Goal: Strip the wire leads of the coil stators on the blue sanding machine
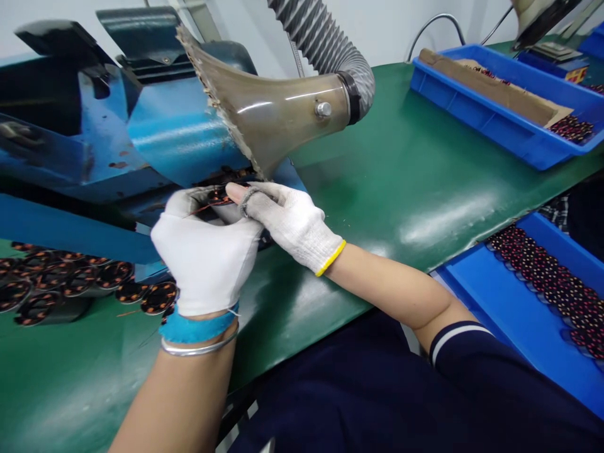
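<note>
A motor stator [225,212], with a grey metal side, dark rim and copper wire, is held between both hands just under the blue machine [184,135]. My left hand [205,258], in a white glove, wraps around its near and left side. My right hand [290,220], in a white knit glove with a yellow cuff, grips it from the right, its bare thumb tip pressed on the top near the wires. The gloves hide much of the stator. Several similar stators [51,308] stand on the green table [377,170] to the left of my left hand.
A brownish clear funnel hood [283,107] with a grey ribbed hose [330,38] hangs right above my hands. A blue tray [491,126] with cardboard and small parts sits at the back right. Another blue bin [509,314] with rows of dark parts is near my right elbow.
</note>
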The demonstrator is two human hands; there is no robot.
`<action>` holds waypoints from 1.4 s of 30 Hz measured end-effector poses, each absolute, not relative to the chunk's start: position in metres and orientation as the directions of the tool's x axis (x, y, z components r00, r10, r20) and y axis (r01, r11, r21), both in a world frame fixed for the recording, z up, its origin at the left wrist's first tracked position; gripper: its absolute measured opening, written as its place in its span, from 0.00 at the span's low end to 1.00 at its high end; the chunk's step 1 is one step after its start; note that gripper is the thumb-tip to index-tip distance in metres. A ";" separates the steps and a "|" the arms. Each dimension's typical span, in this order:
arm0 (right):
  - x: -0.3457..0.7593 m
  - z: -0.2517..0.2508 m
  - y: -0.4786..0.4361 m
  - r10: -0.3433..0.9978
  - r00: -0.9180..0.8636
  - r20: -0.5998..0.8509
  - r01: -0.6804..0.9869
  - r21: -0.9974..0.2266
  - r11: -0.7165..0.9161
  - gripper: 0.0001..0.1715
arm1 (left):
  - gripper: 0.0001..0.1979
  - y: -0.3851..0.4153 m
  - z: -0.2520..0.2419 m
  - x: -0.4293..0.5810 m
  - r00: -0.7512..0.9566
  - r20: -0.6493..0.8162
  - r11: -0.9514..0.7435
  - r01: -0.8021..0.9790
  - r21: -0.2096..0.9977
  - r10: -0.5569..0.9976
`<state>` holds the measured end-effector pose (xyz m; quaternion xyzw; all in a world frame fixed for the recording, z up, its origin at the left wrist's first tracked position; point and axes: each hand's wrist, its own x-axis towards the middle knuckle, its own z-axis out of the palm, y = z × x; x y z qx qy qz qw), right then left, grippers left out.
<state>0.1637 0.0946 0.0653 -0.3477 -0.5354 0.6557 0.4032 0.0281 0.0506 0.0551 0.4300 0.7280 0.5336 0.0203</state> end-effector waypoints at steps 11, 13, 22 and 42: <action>0.157 0.045 0.098 0.868 -0.493 0.057 -0.402 -0.900 -0.170 0.26 | 0.21 0.046 0.052 0.027 -0.568 0.425 -0.021 0.582 0.813 0.704; 0.159 0.046 0.096 0.877 -0.476 0.059 -0.385 -0.911 -0.147 0.27 | 0.23 0.044 0.051 0.025 -0.545 0.418 -0.051 0.565 0.824 0.727; 0.156 0.057 0.096 0.899 -0.437 0.012 -0.359 -0.919 -0.163 0.29 | 0.25 0.046 0.062 0.023 -0.513 0.369 -0.026 0.558 0.830 0.775; 0.205 0.051 0.121 0.703 -0.572 0.423 -0.001 -0.857 0.515 0.22 | 0.28 0.029 0.004 0.014 -0.455 0.517 -0.261 0.514 0.817 0.725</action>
